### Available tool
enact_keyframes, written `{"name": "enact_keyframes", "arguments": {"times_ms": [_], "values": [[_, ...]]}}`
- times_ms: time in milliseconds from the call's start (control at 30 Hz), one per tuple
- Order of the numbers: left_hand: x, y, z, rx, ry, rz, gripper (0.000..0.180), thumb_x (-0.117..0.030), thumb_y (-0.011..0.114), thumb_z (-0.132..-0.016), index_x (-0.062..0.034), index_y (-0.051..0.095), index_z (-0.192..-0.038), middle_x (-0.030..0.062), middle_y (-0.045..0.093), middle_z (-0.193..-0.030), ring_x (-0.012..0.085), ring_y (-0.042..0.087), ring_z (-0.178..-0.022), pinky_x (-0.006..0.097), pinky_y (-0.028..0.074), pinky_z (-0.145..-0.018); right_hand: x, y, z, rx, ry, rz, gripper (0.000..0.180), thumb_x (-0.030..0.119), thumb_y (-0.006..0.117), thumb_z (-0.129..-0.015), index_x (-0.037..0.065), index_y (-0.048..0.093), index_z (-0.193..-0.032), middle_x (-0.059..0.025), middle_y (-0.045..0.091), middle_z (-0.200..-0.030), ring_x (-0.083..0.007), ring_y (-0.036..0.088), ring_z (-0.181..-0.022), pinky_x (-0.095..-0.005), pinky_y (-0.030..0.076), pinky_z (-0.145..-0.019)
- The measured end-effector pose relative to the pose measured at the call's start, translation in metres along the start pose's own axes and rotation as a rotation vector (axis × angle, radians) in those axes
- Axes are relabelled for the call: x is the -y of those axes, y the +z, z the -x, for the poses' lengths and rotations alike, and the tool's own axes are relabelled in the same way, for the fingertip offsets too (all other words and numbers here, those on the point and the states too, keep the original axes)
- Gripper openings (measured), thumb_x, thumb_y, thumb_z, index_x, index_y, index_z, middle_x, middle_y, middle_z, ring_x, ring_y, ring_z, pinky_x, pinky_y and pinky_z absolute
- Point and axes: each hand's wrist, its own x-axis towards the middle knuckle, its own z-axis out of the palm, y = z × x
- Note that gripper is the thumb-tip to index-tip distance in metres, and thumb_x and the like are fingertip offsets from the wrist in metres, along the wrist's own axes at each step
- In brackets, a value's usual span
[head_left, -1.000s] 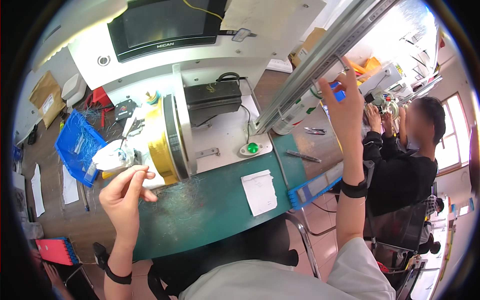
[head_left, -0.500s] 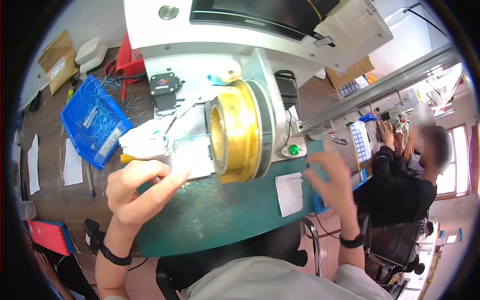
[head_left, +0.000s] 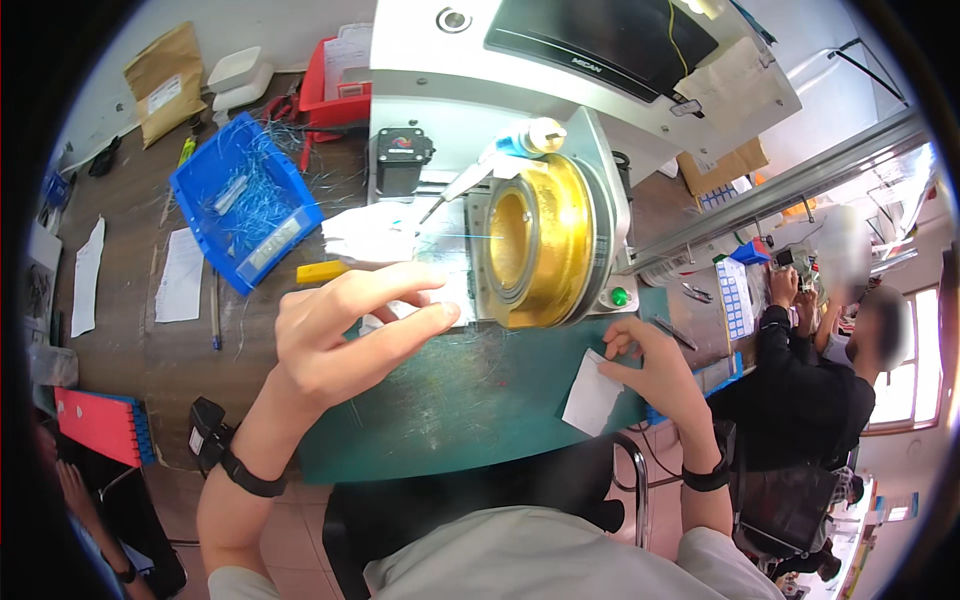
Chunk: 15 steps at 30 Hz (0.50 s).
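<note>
My left hand [head_left: 350,325] hovers over the green mat [head_left: 440,390], left of the large yellow spool [head_left: 545,240]. Its thumb and index finger are apart, with nothing visible between them. Fine blue strands run from the spool's hollow centre toward the white cloth or paper [head_left: 370,235] beside it. At the mat's right side my right hand [head_left: 650,365] is closed, thumb and fingertips at the upper edge of a small white paper [head_left: 593,398]. A dark slim tool [head_left: 675,332] lies just beyond that hand.
A white machine with a dark screen [head_left: 600,45] stands behind the spool, a green button [head_left: 619,297] low on its right. To the left lies a blue bin [head_left: 245,200] of blue strands, near a red bin [head_left: 335,95]. A co-worker [head_left: 800,370] sits at the right.
The view has shifted, so the spool appears farther right. My right hand has come in to the small paper, which has turned clockwise. The left hand stays beside the spool.
</note>
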Motion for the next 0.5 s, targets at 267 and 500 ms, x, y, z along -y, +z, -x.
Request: {"name": "enact_keyframes", "arguments": {"times_ms": [267, 500], "values": [[0.001, 0.001, 0.000, -0.024, -0.001, 0.032, 0.030, 0.004, 0.087, -0.075, -0.0109, 0.085, -0.101, 0.0088, 0.074, -0.115, 0.0129, 0.076, -0.077, 0.022, 0.062, -0.062, 0.003, 0.002, 0.005, 0.028, 0.102, 0.084, 0.026, 0.007, 0.082, -0.083, 0.004, 0.070, -0.106, -0.0045, 0.069, -0.090, -0.0223, 0.061, -0.087, -0.0352, 0.050, -0.080], [0.002, 0.001, 0.000, -0.031, 0.010, 0.048, 0.030, 0.005, 0.085, -0.076, -0.0113, 0.084, -0.101, 0.0083, 0.076, -0.115, 0.0126, 0.077, -0.079, 0.020, 0.060, -0.059, -0.007, 0.013, 0.016, -0.084, -0.093, 0.205, 0.017, 0.007, 0.081, -0.085, 0.004, 0.071, -0.099, -0.0067, 0.072, -0.094, -0.0258, 0.062, -0.089, -0.0351, 0.050, -0.079]]}}
